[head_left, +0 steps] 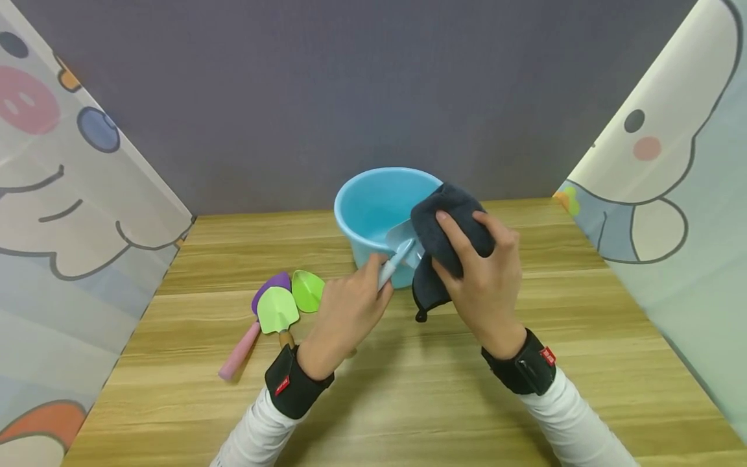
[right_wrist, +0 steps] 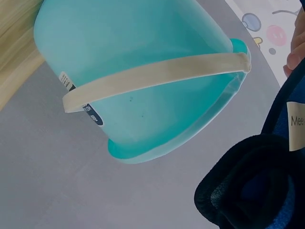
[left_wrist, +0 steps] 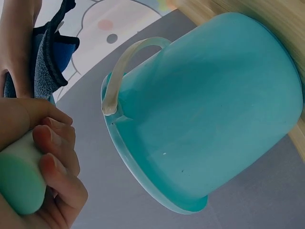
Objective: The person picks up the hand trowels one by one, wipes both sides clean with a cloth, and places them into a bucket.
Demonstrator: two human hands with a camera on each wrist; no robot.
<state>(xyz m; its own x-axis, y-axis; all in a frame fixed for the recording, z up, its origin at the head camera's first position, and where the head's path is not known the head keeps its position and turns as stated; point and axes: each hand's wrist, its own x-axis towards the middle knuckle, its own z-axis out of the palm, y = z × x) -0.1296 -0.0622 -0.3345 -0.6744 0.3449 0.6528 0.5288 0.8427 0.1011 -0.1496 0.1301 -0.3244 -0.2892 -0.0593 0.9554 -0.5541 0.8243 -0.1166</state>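
My left hand [head_left: 350,305] grips the handle of a light blue hand trowel [head_left: 399,256], its blade tilted up in front of the bucket. My right hand [head_left: 487,285] holds a bunched dark grey cloth [head_left: 446,204] up against the right side of the blade, covering part of it. One corner of the cloth hangs down below the fingers. The rounded handle end [left_wrist: 24,176] shows inside the curled left fingers in the left wrist view. Behind both hands stands a light blue bucket [head_left: 367,201], upright, with a pale carrying handle [right_wrist: 157,74].
To the left on the wooden table [head_left: 449,402] lie a purple trowel with a pink handle [head_left: 239,353], a light green trowel [head_left: 277,310] over it, and another green blade [head_left: 307,290] partly behind my left hand. A grey wall [head_left: 262,97] rises behind the bucket.
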